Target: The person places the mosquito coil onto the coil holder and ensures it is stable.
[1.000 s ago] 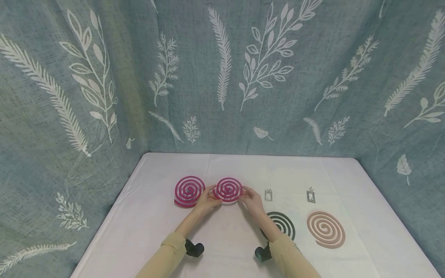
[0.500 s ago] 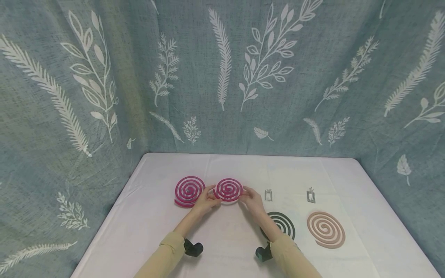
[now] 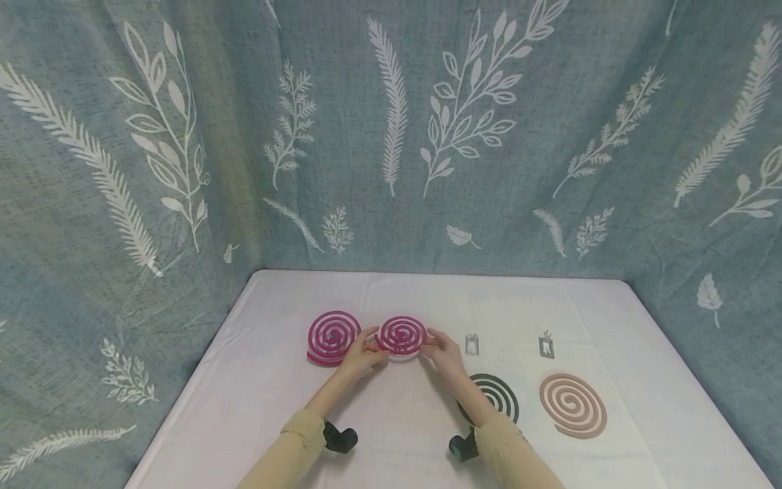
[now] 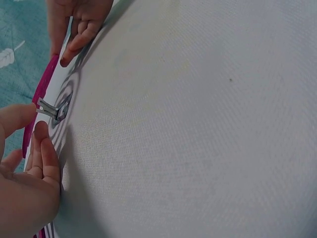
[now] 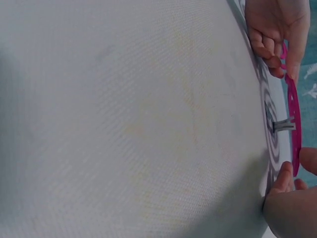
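White cloth (image 3: 403, 435) bears an unmounted green coil (image 3: 504, 396) and tan coil (image 3: 571, 403); our left hand (image 3: 362, 354) and right hand (image 3: 446, 354) pinch a seemingly mounted magenta coil (image 3: 402, 333).

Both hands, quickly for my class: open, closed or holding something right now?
Left hand: holding the left edge of the raised pink coil.
Right hand: holding the same coil's right edge.

The left hand (image 3: 362, 356) partly hides the leftmost pink coil (image 3: 334, 334) — the right forearm (image 3: 472, 397), the dark coil (image 3: 516, 406).
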{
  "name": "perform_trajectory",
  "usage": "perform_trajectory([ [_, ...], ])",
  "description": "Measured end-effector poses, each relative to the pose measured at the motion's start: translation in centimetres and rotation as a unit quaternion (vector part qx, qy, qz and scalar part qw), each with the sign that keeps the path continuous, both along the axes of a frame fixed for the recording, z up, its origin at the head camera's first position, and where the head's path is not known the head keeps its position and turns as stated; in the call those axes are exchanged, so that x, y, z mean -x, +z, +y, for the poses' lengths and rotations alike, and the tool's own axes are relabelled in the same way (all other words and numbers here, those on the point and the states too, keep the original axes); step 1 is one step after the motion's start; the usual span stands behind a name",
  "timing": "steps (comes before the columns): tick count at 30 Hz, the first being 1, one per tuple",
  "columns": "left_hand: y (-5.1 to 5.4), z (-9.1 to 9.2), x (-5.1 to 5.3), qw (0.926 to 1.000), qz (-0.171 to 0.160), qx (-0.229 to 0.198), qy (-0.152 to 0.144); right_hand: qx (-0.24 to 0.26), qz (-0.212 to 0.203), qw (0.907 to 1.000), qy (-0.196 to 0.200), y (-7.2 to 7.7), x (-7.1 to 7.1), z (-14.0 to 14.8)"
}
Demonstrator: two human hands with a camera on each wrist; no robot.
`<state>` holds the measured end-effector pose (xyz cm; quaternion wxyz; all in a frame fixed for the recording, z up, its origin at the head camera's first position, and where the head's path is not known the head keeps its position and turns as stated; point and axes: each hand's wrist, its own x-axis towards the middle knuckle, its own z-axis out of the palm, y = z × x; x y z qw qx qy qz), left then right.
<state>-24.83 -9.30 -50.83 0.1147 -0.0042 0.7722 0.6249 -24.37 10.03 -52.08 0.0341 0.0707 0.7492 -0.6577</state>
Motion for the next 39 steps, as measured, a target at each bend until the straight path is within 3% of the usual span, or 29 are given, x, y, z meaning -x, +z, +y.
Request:
perform_trajectory([
  [19,0.15,0.09,0.01,1.0,-0.003,0.005,0.001,0.01,-0.013,0.9999,0.0,-0.04,0.08,0.12],
  [21,0.67,0.09,-0.22,1.0,-0.002,0.002,-0.003,0.007,-0.011,0.9999,-0.002,-0.08,0.05,0.09],
  [25,0.73,0.06,-0.31,0.9999,0.002,-0.01,-0.004,0.006,-0.008,0.9999,-0.001,-0.12,0.0,0.05],
  [29,0.04,0.03,-0.02,1.0,0.004,-0.005,0.001,0.002,-0.007,1.0,0.0,-0.04,-0.03,0.03],
  [39,0.12,-0.02,-0.25,0.9997,0.013,0.019,-0.002,0.0,-0.007,1.0,0.0,-0.1,0.09,-0.02],
])
